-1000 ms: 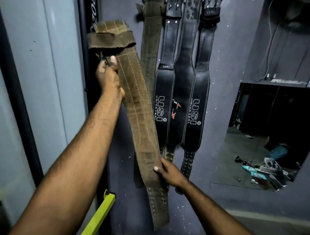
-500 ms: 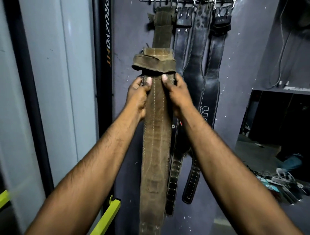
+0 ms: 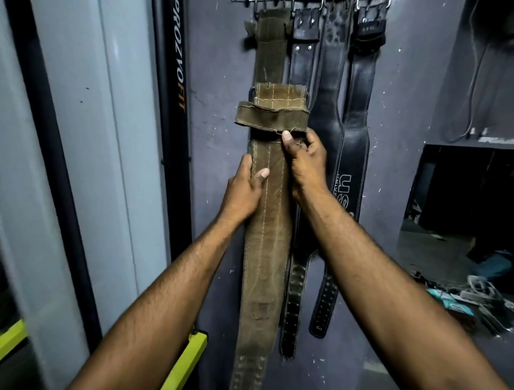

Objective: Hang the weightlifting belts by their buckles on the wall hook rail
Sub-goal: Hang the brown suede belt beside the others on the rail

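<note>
I hold an olive-brown stitched belt [image 3: 267, 245] upright in front of the wall, its loop end at the top and its tail hanging down. My left hand [image 3: 244, 195] grips its left edge, thumb across the front. My right hand [image 3: 304, 161] pinches the belt's right edge just under the loop. Behind it another olive belt [image 3: 272, 53] and three black leather belts [image 3: 353, 156] hang from the hook rail [image 3: 278, 2] at the top edge. The held belt's buckle is hidden.
A black upright post [image 3: 173, 125] with orange lettering stands left of the belts beside pale panels. A yellow-green bar [image 3: 185, 362] juts out low at the left. At right, a dark recess [image 3: 461, 211] holds clutter on the floor [image 3: 472, 300].
My left hand has slid down the belt's left edge. My right hand stays under the loop. The view has moved closer and the belt sits slightly lower against the rail.
</note>
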A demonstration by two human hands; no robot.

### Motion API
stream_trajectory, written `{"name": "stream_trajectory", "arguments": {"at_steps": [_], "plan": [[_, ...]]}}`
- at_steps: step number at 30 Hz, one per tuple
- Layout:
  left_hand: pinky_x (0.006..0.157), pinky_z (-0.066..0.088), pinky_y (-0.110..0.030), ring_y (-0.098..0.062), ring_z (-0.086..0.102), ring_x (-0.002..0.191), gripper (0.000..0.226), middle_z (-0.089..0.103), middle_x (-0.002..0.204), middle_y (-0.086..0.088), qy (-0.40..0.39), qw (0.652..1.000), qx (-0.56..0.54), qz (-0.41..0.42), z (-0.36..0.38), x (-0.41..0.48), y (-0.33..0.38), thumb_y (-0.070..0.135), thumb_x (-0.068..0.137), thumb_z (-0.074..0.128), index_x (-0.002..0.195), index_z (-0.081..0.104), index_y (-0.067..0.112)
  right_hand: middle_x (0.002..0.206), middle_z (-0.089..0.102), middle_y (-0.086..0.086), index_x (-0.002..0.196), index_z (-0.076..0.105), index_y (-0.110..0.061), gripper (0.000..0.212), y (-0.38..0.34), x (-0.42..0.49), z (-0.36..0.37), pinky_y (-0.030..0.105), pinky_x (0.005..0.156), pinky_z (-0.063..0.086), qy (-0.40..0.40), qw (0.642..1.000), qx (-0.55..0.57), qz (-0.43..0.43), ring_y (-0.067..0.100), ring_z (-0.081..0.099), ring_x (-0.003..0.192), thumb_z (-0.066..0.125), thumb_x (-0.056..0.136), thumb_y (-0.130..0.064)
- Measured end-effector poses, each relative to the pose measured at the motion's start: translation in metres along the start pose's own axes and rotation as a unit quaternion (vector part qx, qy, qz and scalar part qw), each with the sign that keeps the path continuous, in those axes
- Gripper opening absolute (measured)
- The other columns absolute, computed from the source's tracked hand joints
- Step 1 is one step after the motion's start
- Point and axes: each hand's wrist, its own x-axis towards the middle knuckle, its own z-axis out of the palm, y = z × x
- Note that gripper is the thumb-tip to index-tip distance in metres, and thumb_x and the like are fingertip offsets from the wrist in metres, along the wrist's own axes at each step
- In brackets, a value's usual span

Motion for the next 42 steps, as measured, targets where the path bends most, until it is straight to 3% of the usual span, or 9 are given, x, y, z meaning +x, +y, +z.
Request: {"name": "stream_trajectory", "arguments": {"at_steps": [3,7,11,15,19,23,31,35,42], "plan": [[0.109,0.047,-0.040,-0.014,0.061,0.122,0.060,0.063,0.134,0.003,-0.079,0.994,-0.058,-0.056,0.007,-0.010,-0.023,0.038,0.083,0.066,0.138,0.046,0.023,0.098,0.070,0.013,0.100,0.064,-0.017,0.015,0.000,0.003,-0.006,0.040,0.086,0.055,0.019,0.999,-0.027,-0.017,0.023,0.066,0.090,0.069,0.088,-0.008],[0.105,0.050,-0.039,-0.014,0.064,0.117,0.054,0.067,0.129,0.002,-0.011,0.998,-0.028,-0.051,0.020,-0.027,-0.031,0.031,0.087,0.066,0.138,0.049,0.023,0.096,0.070,0.012,0.097,0.066,-0.019,0.014,0.010,-0.003,-0.010,0.039,0.084,0.053,0.030,0.997,-0.065,-0.040,0.020,0.065,0.087,0.072,0.085,-0.015],[0.103,0.051,-0.044,-0.016,0.066,0.112,0.044,0.070,0.119,0.004,-0.083,0.990,-0.075,-0.084,0.023,-0.046,-0.048,0.022,0.087,0.070,0.128,0.055,0.026,0.098,0.070,0.012,0.097,0.066,-0.020,0.016,0.014,-0.001,-0.014,0.043,0.090,0.054,0.036,0.996,-0.069,-0.044,0.019,0.065,0.089,0.072,0.085,-0.012],[0.101,0.051,-0.040,-0.016,0.067,0.107,0.032,0.069,0.105,0.017,-0.009,0.997,-0.001,-0.078,0.030,-0.058,-0.050,0.029,0.088,0.067,0.117,0.057,0.038,0.101,0.071,0.013,0.104,0.066,-0.015,0.023,0.018,-0.001,-0.014,0.042,0.090,0.055,0.051,0.995,-0.075,-0.028,0.019,0.066,0.091,0.074,0.083,-0.017],[0.100,0.053,-0.045,-0.016,0.068,0.107,0.038,0.073,0.113,0.005,-0.095,0.987,-0.046,-0.125,0.030,-0.060,-0.062,0.033,0.079,0.072,0.114,0.061,0.031,0.098,0.071,0.009,0.103,0.065,-0.013,0.021,0.016,0.003,-0.015,0.034,0.084,0.055,0.043,0.996,-0.075,-0.035,0.015,0.066,0.088,0.073,0.083,-0.014],[0.099,0.053,-0.040,-0.018,0.066,0.107,0.038,0.071,0.116,0.005,-0.063,0.989,0.022,-0.132,0.033,-0.064,-0.064,0.035,0.085,0.071,0.121,0.060,0.029,0.100,0.071,0.010,0.105,0.065,-0.013,0.020,0.019,0.002,-0.016,0.039,0.088,0.056,0.042,0.995,-0.079,-0.034,0.017,0.066,0.090,0.072,0.086,-0.012],[0.101,0.052,-0.041,-0.014,0.067,0.108,0.032,0.072,0.115,0.007,-0.092,0.985,-0.022,-0.143,0.036,-0.075,-0.080,0.033,0.090,0.069,0.122,0.064,0.029,0.104,0.072,0.013,0.099,0.065,-0.019,0.018,0.018,0.003,-0.015,0.045,0.095,0.055,0.048,0.995,-0.082,-0.030,0.018,0.067,0.094,0.071,0.086,-0.008],[0.103,0.052,-0.045,-0.013,0.067,0.109,0.035,0.072,0.116,0.005,-0.173,0.970,-0.050,-0.162,0.031,-0.080,-0.092,0.030,0.087,0.073,0.121,0.064,0.025,0.101,0.072,0.009,0.096,0.066,-0.020,0.016,0.015,0.004,-0.018,0.051,0.097,0.054,0.057,0.995,-0.073,-0.019,0.020,0.067,0.093,0.071,0.086,-0.009],[0.102,0.052,-0.041,-0.013,0.066,0.110,0.038,0.071,0.119,0.004,-0.143,0.975,-0.056,-0.163,0.036,-0.098,-0.101,0.029,0.086,0.074,0.122,0.060,0.026,0.097,0.071,0.008,0.096,0.065,-0.018,0.016,0.016,0.001,-0.018,0.050,0.093,0.054,0.054,0.997,-0.051,-0.006,0.021,0.066,0.091,0.070,0.088,-0.005]]}}
